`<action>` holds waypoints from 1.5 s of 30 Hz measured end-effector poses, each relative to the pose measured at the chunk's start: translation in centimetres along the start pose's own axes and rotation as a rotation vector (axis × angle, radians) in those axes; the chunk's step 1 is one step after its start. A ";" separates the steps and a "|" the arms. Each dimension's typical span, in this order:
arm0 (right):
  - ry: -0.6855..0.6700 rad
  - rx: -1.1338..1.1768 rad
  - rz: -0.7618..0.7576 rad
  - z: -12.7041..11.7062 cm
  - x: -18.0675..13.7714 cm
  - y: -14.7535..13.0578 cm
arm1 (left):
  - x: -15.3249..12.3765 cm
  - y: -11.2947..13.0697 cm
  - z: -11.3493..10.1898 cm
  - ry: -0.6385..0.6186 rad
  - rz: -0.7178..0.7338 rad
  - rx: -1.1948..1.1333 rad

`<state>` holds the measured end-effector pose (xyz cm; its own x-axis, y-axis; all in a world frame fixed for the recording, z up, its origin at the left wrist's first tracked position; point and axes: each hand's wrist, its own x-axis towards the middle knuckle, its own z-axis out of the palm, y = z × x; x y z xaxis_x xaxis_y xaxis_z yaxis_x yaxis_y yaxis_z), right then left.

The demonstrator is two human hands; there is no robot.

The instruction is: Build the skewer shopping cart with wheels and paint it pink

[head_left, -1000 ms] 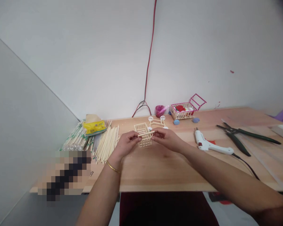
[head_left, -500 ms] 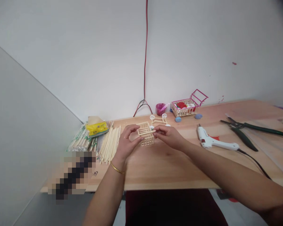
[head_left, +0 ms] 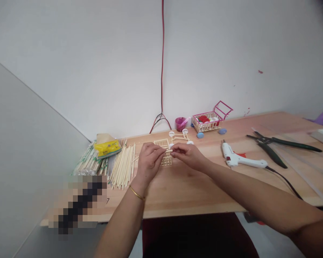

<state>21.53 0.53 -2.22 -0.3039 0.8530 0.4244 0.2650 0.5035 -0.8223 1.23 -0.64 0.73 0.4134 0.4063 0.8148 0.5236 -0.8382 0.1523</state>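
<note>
In the head view, a pale wooden counter (head_left: 193, 193) runs along a light grey wall (head_left: 110, 75), with a grey panel (head_left: 18, 143) closing off the left side. A red-and-black cable (head_left: 162, 71) hangs down the wall and forks just above the far edge.

At left lie a fan of loose sticks (head_left: 123, 168), wrapped bundles (head_left: 86, 157) and a yellow packet (head_left: 107, 148). At the far side stand a purple cup (head_left: 180, 124) and a pink-rimmed cart (head_left: 207, 122) on blue wheels. To the right rest a white glue gun (head_left: 238, 159) and dark-handled cutters (head_left: 274, 142).

In the middle, the small stick basket (head_left: 166, 160) sits between and partly behind the hands, near a stick frame (head_left: 180, 138) with white discs. The left hand (head_left: 150, 159) has its grip closed, thumb and fingers pinching a pale stick (head_left: 169, 151) at its left end; the right hand (head_left: 187, 156) pinches the right end. Whether the stick touches the basket's rim cannot be told.

Half a second ago the left thumb and fingers were spread at the basket's left side; now they have drawn together, close to the right fingertips. The glue gun and cutters lie as before.
</note>
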 end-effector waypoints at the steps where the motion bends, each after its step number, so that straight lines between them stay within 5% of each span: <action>1: -0.001 -0.011 -0.006 0.0 0.0 0.0 | 0.1 0.0 0.0 -0.004 0.000 -0.003; 23: 0.000 -0.099 -0.038 -0.2 0.0 -0.4 | 0.1 0.0 0.0 -0.034 -0.023 0.032; 34: 0.039 -0.020 0.013 -0.2 0.0 0.3 | -1.5 -1.6 -0.8 -0.011 -0.445 -0.336; 45: 0.056 0.083 0.070 -0.3 0.0 0.3 | -1.1 -0.4 -1.6 0.072 -0.208 0.033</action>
<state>21.92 0.71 -2.31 -0.2350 0.8932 0.3834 0.2064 0.4313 -0.8783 -0.65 -1.30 0.67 0.2403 0.5413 0.8058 0.6169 -0.7261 0.3038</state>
